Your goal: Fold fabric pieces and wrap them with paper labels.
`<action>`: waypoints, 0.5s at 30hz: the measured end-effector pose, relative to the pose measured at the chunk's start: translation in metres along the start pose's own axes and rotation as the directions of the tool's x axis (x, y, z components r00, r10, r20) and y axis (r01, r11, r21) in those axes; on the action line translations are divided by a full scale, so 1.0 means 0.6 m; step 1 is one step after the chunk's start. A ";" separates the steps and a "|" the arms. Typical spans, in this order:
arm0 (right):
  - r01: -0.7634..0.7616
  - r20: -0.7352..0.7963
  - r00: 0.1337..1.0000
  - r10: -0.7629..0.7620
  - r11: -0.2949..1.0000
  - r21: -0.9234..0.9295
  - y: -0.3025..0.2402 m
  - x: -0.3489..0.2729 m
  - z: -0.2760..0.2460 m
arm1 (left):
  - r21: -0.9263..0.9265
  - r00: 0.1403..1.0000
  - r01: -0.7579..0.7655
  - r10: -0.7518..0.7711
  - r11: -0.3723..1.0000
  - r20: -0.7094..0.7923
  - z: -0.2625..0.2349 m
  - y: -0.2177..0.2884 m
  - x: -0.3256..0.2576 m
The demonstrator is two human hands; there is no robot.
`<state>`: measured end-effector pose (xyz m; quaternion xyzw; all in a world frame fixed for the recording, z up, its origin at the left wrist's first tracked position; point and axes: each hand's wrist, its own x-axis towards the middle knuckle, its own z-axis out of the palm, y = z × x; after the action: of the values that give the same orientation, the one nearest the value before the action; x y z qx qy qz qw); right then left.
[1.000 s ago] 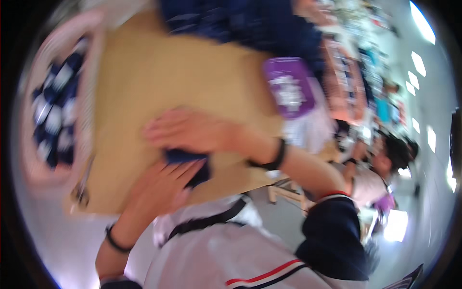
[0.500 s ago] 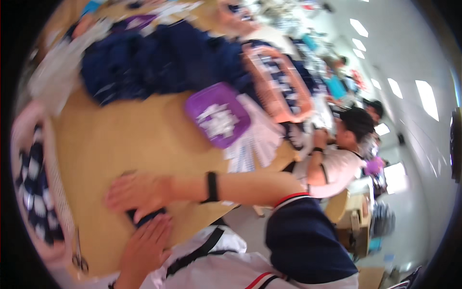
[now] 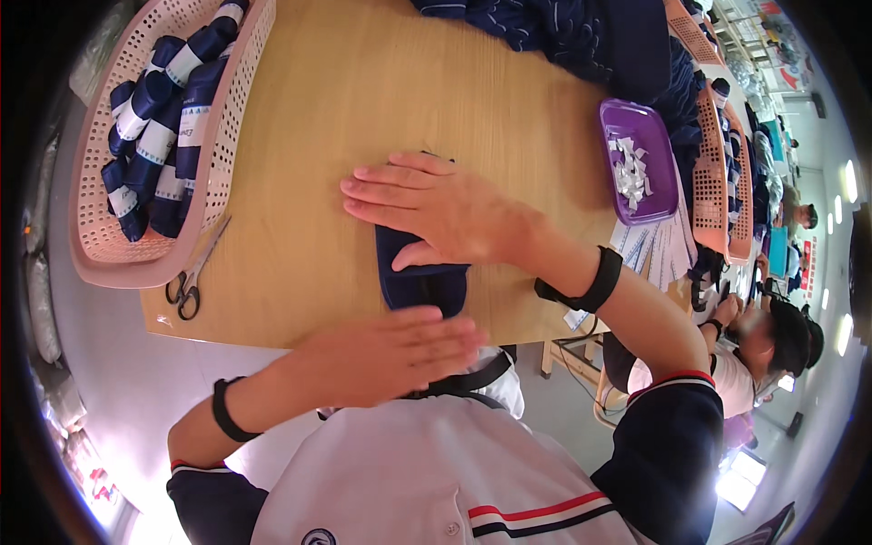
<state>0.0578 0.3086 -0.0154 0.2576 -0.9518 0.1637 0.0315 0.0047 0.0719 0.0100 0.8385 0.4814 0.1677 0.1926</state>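
Observation:
A small folded piece of navy fabric (image 3: 422,284) lies on the tan table in front of me. My right hand (image 3: 445,209) is flat on its far part, fingers stretched to the left and thumb apart, hiding much of it. My left hand (image 3: 386,356) is by the table's near edge, just below the fabric, with fingers extended to the right. I cannot tell whether its fingertips touch the fabric. Neither hand grips anything.
A pink perforated basket (image 3: 136,270) of navy rolls with white bands stands left, scissors (image 3: 189,286) beside it. At right are a purple tray (image 3: 668,213) of white scraps, printed paper strips (image 3: 656,254), another basket (image 3: 713,238) and a person (image 3: 740,363). Navy fabric (image 3: 563,27) is piled at the back.
The view has turned and levelled, and the blur is mostly gone. My left hand has drawn back from beside the fabric to the near table edge. My right hand stays flat on the fabric.

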 end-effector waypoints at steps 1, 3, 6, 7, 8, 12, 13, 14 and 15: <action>0.005 -0.012 1.000 -0.006 1.000 -0.021 0.003 -0.001 0.002 | -0.008 1.000 -0.006 0.006 1.000 0.001 -0.023 -0.010 -0.002; 0.010 -0.023 1.000 -0.010 0.999 -0.040 0.013 -0.002 0.002 | 0.033 0.969 0.231 -0.226 0.973 -0.101 -0.070 -0.033 -0.001; 0.026 -0.057 0.998 -0.023 0.998 0.063 0.017 -0.001 -0.005 | 0.284 0.938 0.346 -0.319 0.894 -0.137 -0.110 -0.052 0.023; -0.019 -0.020 1.000 0.021 0.995 0.095 0.017 0.005 0.000 | 0.304 0.934 0.355 -0.324 0.884 -0.150 -0.102 -0.058 0.021; -0.064 0.018 0.998 0.062 0.991 0.120 0.016 0.010 0.002 | 0.289 0.953 0.302 -0.284 0.908 -0.105 -0.079 -0.068 0.019; 0.001 -0.120 0.992 0.047 0.928 0.372 0.011 -0.016 -0.006 | 0.338 0.983 0.172 -0.184 0.925 0.002 -0.034 -0.108 0.016; -0.029 -0.096 0.992 0.080 0.893 0.448 0.009 -0.017 -0.001 | 0.378 0.983 0.174 -0.183 0.909 -0.013 -0.028 -0.109 0.014; -0.060 -0.067 0.991 0.112 0.846 0.530 0.004 -0.017 0.000 | 0.313 0.986 0.146 -0.165 0.938 0.034 -0.020 -0.107 0.012; -0.038 -0.078 0.993 0.091 0.859 0.511 -0.002 -0.012 -0.013 | 0.239 0.986 0.125 -0.148 0.963 0.079 -0.018 -0.103 0.008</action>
<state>0.0644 0.3137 -0.0088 0.2163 -0.8802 0.4223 0.0042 -0.0440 0.1061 -0.0102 0.8271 0.5447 0.0558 0.1269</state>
